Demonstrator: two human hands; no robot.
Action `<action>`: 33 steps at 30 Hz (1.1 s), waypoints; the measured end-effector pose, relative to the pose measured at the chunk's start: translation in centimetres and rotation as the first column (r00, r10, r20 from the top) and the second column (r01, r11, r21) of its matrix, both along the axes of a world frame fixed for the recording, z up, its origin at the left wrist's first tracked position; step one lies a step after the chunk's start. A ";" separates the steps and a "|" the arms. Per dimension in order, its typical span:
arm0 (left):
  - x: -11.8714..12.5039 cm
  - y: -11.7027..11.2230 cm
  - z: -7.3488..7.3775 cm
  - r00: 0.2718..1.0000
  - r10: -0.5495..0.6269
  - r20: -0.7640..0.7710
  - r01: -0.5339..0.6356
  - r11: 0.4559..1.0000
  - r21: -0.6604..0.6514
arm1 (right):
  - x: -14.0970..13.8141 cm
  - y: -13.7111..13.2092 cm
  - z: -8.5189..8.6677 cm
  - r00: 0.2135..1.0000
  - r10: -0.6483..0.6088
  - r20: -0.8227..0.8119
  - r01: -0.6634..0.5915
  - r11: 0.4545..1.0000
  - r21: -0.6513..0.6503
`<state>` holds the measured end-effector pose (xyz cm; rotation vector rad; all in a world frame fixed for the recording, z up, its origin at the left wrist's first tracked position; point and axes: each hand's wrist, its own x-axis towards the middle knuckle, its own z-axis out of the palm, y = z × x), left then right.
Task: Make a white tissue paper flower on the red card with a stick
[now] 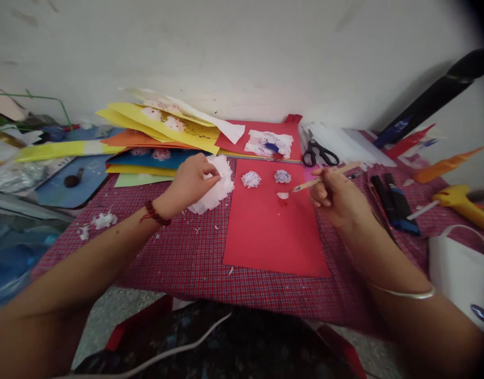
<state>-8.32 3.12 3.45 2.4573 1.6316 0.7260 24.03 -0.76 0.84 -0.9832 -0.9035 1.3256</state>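
A red sheet of card (275,237) lies on the table with two round clusters of white paper bits, a speckled left cluster (251,179) and a purple-tinged right cluster (282,176). My right hand (332,195) grips a thin wooden stick (307,184), its tip pointing left over the card. Just below the tip is a small white piece (282,196) beside a darker, wet-looking red spot. My left hand (195,180) is over a pile of white paper pieces (218,189), fingers curled and thumb close to the forefinger; anything between them is too small to make out.
Stacked coloured sheets (159,123) stand behind my left hand. Black-handled scissors (320,153) and a paint-stained white paper (269,142) lie at the back. To the right are black markers (392,200), a yellow glue gun (463,202) and a white box (461,263). Paper scraps (103,220) dot the checked cloth.
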 end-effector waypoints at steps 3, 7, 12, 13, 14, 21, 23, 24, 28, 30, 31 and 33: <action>-0.7 -0.3 1.8 0.982 0.069 0.175 -0.069 0.998 -0.005 | -0.4 -0.8 0.8 0.998 0.029 0.056 -0.031 0.999 0.029; -1.4 -2.2 3.3 0.907 0.137 0.398 -0.041 0.970 -0.240 | -2.2 -1.5 1.2 0.987 0.072 0.145 -0.083 0.994 0.069; -0.2 -5.3 2.6 0.799 0.147 0.583 0.230 0.821 -0.522 | -6.8 -3.4 1.4 0.931 0.265 0.252 -0.290 0.955 0.066; 0.2 -5.9 2.4 0.793 0.127 0.596 0.276 0.797 -0.537 | -7.8 -3.8 1.5 0.917 0.302 0.261 -0.328 0.943 0.062; 0.6 -6.3 2.2 0.791 0.103 0.603 0.312 0.780 -0.543 | -8.6 -4.2 1.5 0.903 0.339 0.264 -0.365 0.929 0.053; 2.5 -7.4 0.7 0.773 0.004 0.634 0.446 0.707 -0.548 | -10.5 -5.1 1.1 0.851 0.437 0.290 -0.449 0.893 -0.027; 2.8 -7.4 0.2 0.722 0.057 0.689 0.473 0.686 -0.553 | -10.3 -5.1 0.8 0.852 0.402 0.334 -0.417 0.909 -0.030; 2.9 -7.5 0.0 0.690 0.091 0.718 0.488 0.674 -0.554 | -10.3 -5.1 0.7 0.852 0.382 0.357 -0.399 0.917 -0.029; 3.5 -7.5 -0.8 0.655 0.123 0.746 0.524 0.637 -0.565 | -10.2 -5.1 0.5 0.848 0.317 0.426 -0.352 0.936 0.005; 3.8 -7.5 -1.2 0.689 0.070 0.722 0.526 0.638 -0.563 | -10.2 -5.1 0.5 0.845 0.305 0.438 -0.354 0.935 0.031; 4.0 -7.5 -1.3 0.697 0.046 0.716 0.527 0.644 -0.554 | -10.2 -5.1 0.5 0.844 0.304 0.442 -0.358 0.933 0.040; 4.1 -7.3 -1.6 0.701 0.006 0.713 0.530 0.665 -0.526 | -10.1 -5.2 0.4 0.841 0.301 0.450 -0.362 0.931 0.053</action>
